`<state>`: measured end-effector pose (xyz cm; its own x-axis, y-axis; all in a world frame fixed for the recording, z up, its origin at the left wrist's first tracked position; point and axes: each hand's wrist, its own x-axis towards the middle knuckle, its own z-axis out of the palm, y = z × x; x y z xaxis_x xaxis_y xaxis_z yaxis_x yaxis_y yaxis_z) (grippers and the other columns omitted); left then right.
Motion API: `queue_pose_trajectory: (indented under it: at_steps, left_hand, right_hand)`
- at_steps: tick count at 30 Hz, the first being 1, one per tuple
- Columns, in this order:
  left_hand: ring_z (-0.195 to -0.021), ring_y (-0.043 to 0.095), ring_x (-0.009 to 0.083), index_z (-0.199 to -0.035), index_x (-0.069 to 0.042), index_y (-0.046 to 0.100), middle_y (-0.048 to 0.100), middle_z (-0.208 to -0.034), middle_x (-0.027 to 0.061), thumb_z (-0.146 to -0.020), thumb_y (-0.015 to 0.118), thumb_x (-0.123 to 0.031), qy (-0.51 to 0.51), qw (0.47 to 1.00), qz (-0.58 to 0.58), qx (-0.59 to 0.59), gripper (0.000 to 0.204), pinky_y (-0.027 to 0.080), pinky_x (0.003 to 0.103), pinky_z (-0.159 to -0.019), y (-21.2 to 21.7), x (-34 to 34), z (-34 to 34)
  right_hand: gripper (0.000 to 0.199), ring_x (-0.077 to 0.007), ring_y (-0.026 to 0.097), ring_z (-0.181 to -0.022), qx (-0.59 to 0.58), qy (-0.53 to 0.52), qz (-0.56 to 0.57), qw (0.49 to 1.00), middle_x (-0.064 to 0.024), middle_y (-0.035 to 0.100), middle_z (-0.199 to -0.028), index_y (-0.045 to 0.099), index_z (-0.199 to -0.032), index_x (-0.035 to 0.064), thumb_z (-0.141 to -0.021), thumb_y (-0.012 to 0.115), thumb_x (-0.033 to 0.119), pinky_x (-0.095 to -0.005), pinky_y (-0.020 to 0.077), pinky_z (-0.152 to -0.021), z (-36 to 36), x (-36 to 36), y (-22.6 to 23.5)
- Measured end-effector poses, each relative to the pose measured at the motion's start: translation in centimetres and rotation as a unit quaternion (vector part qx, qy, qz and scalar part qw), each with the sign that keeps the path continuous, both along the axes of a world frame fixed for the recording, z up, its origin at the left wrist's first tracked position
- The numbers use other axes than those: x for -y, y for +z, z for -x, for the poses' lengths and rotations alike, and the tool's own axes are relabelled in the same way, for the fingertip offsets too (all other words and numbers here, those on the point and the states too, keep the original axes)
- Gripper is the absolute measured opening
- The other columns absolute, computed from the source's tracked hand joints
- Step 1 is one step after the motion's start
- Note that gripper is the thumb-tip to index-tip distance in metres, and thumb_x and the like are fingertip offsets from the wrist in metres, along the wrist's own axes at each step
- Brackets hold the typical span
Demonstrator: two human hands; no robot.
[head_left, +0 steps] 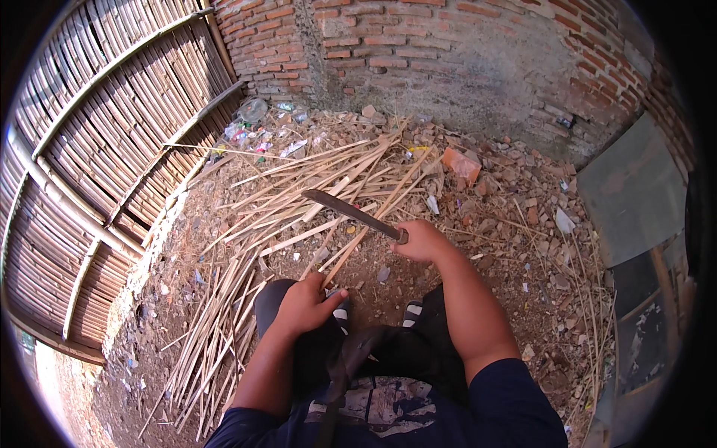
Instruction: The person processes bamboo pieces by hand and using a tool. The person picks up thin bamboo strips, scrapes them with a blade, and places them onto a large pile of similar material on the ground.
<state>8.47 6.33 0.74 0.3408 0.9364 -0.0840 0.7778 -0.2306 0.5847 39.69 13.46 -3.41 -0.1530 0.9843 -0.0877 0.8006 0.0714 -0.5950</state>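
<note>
Gripping the knife (351, 210) by its handle, the right hand (420, 243) is clenched, the fist positioned ahead of the seated or squatting person's right knee. The blade is dark, with a slightly curved end; it points to the person's left and away, crossing above the strips behind it. Left hand (306, 305): located at the left knee, nearer the body than the knife, thumb extended to the right. One strip (346, 255) runs from its fingers up and to the right, passing below the blade; from where I stand, I cannot tell whether the fingers are closed on it.

Beyond the hands, a pile (340, 168) of pale, narrow strips lies crosswise on the ground. A second bundle (224, 336) lies to the person's left, roughly lengthwise. Right of the pile rests an orange brick piece (461, 164) among rubble. Outer boundary: brick wall (448, 60) ahead, cane fence (104, 97) to the left, grey sheet (635, 187) leaning at the right.
</note>
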Motion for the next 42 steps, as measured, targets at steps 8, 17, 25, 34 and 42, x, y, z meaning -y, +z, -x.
queue_pose_trajectory:
  at_steps: [8, 17, 25, 34, 42]
  left_hand:
    - [-0.075, 0.068, 0.0396, -0.089, -0.001, 0.061, 0.064, -0.073, 0.0187, -0.087, 0.073, -0.051, 0.003, 1.000, 0.002, 0.002, 0.052, 0.051, 0.047, -0.068, 0.1, 0.1, -0.1]
    - [-0.076, 0.068, 0.0400, -0.091, -0.001, 0.061, 0.065, -0.073, 0.0187, -0.088, 0.073, -0.051, -0.002, 1.000, -0.008, -0.005, 0.051, 0.052, 0.048, -0.069, -0.2, 0.0, -0.1]
    - [-0.076, 0.068, 0.0405, -0.092, -0.001, 0.062, 0.065, -0.074, 0.0193, -0.088, 0.073, -0.050, 0.001, 1.000, -0.004, -0.006, 0.051, 0.052, 0.047, -0.069, -0.3, 0.1, -0.1]
    - [-0.077, 0.068, 0.0406, -0.092, -0.001, 0.063, 0.066, -0.073, 0.0194, -0.088, 0.072, -0.053, -0.006, 1.000, -0.003, -0.017, 0.053, 0.052, 0.048, -0.070, -0.2, 0.1, -0.2]
    - [-0.075, 0.068, 0.0396, -0.091, -0.001, 0.063, 0.065, -0.072, 0.0184, -0.088, 0.071, -0.053, -0.005, 1.000, -0.004, -0.024, 0.052, 0.052, 0.048, -0.069, -0.2, 0.1, -0.3]
  right_hand:
    - [0.037, -0.0364, 0.070, -0.089, 0.012, 0.051, 0.011, 0.999, -0.0177, 0.072, -0.091, 0.074, -0.106, 0.0102, -0.079, 0.080, 0.035, -0.0454, 0.0539, -0.078, 1.9, 0.7, 0.7]
    - [0.039, -0.0358, 0.070, -0.089, -0.004, -0.005, 0.026, 1.000, -0.0181, 0.072, -0.092, 0.073, -0.108, 0.0090, -0.080, 0.080, 0.035, -0.0444, 0.0541, -0.078, 0.4, 0.3, 0.7]
    - [0.037, -0.0369, 0.070, -0.092, 0.020, 0.041, -0.008, 0.999, -0.0190, 0.072, -0.094, 0.073, -0.106, 0.0089, -0.079, 0.079, 0.033, -0.0453, 0.0547, -0.080, 1.7, 0.8, 0.6]
    - [0.033, -0.0366, 0.070, -0.088, 0.010, 0.040, -0.004, 0.999, -0.0176, 0.072, -0.090, 0.074, -0.101, 0.0111, -0.078, 0.080, 0.033, -0.0466, 0.0542, -0.077, 1.5, 1.0, 0.8]
    - [0.031, -0.0357, 0.070, -0.083, 0.001, 0.039, -0.012, 0.999, -0.0161, 0.071, -0.085, 0.073, -0.096, 0.0104, -0.076, 0.081, 0.033, -0.0452, 0.0536, -0.075, 1.4, 0.8, 0.3]
